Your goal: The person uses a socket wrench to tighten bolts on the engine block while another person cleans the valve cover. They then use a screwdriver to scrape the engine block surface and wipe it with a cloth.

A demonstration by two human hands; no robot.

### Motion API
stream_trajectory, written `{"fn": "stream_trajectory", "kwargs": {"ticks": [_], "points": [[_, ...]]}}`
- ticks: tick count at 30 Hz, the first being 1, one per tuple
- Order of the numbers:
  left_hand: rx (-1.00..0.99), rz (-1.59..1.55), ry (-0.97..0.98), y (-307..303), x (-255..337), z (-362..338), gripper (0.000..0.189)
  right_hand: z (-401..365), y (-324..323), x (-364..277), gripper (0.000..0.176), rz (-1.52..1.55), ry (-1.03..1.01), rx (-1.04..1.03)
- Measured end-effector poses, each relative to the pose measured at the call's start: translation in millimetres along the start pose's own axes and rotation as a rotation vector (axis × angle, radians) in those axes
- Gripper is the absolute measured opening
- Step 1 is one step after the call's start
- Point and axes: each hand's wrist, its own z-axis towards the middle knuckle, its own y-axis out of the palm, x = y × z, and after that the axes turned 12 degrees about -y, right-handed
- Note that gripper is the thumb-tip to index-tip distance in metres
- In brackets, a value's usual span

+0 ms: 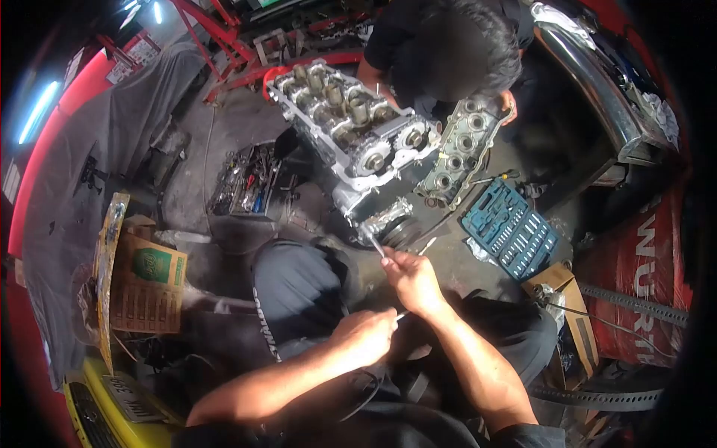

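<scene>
Hands close together, low in view. Left hand (366, 334) fisted, fingers curled tight, contents hidden. Right hand (412, 282) just ahead, fingers clamped round thin metal rod (378, 245), tip at lower front of engine (351, 127). Farther: blue socket case (511, 228), co-worker's hand (509, 104) on cylinder head (459, 145).

Dim, fisheye-warped frame – black corners, tube-light (37, 112) glare top left, deep shadows below.

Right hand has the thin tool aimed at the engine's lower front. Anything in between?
Nothing visible. The thin tool in the right hand points at the lower front of the engine, its tip beside the dark pulley; whether it touches, I cannot tell. The co-worker is on the far side.
</scene>
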Motion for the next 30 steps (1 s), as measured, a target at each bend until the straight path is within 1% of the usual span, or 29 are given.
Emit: {"fn": "stream_trajectory", "kwargs": {"ticks": [2,5,6,9,12,13,15,18,21,24,27,30], "points": [[-0.028,-0.002,-0.109,3.7,-3.4,1.9,0.022,-0.7,9.8,8.4,0.032,-0.158,-0.222,0.102],[0.032,-0.013,-0.071,42.5,-32.1,29.9,0.023,-2.9,14.5,-6.1,0.033,-0.265,-0.163,0.059],[0.097,0.008,0.035,70.1,-51.6,49.3,0.03,-3.7,16.3,-6.5,0.034,-0.301,-0.201,0.079],[0.097,0.026,0.073,65.6,-23.6,60.1,0.034,-4.1,15.8,-10.2,0.035,-0.633,-0.292,0.028],[0.018,-0.089,0.076,59.0,-7.8,58.5,0.042,-4.4,16.1,-15.9,0.036,-0.818,-0.314,-0.008],[0.022,-0.273,0.113,72.0,-12.8,65.9,0.042,-4.7,16.9,-17.6,0.037,-0.87,-0.319,-0.022],[-0.023,-0.382,0.102,78.1,-15.2,70.8,0.04,-4.7,18.8,-21.0,0.038,-0.971,-0.328,-0.047],[-0.052,-0.432,0.07,82.0,-13.8,75.0,0.036,-6.1,24.2,-29.1,0.056,-1.157,-0.303,-0.136],[-0.056,-0.468,0.037,85.4,-8.1,77.1,0.033,-9.8,27.4,-27.0,0.059,-1.224,-0.363,-0.134],[-0.057,-0.455,0.002,85.1,-2.8,75.9,0.029,-11.5,31.6,-29.3,0.061,-1.292,-0.372,-0.125],[-0.046,-0.365,-0.042,82.8,-0.7,66.2,0.026,-13.6,41.2,-41.7,0.06,-1.336,-0.244,-0.097],[-0.016,-0.175,-0.1,74.2,-9.0,38.0,0.023,2.1,22.4,-36.5,0.052,-1.093,-0.249,-0.167]]}}
